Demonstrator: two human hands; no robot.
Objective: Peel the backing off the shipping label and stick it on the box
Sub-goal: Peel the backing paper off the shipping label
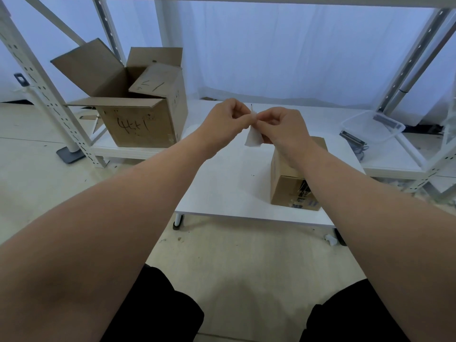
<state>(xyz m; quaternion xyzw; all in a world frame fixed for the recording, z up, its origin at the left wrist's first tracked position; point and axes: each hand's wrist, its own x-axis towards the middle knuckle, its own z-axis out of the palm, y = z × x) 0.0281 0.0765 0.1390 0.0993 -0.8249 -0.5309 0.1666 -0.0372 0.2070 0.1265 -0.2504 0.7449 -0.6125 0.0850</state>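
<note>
Head, right forearm (320, 174) overlapping box (283, 186), open carton (138, 119)

Bare counter (222, 183) lay open left of the small box (286, 183), large open carton (138, 104) blocked far left, plastic tub (375, 129) stood far right

Label (253, 138): between left hand (227, 124) and right hand (283, 128), above worktop (222, 188).
Box (287, 186): on worktop, under right hand.
Carton (138, 119): left of hands, on shelf (123, 151).
Tub (372, 127): right of hands.
</note>
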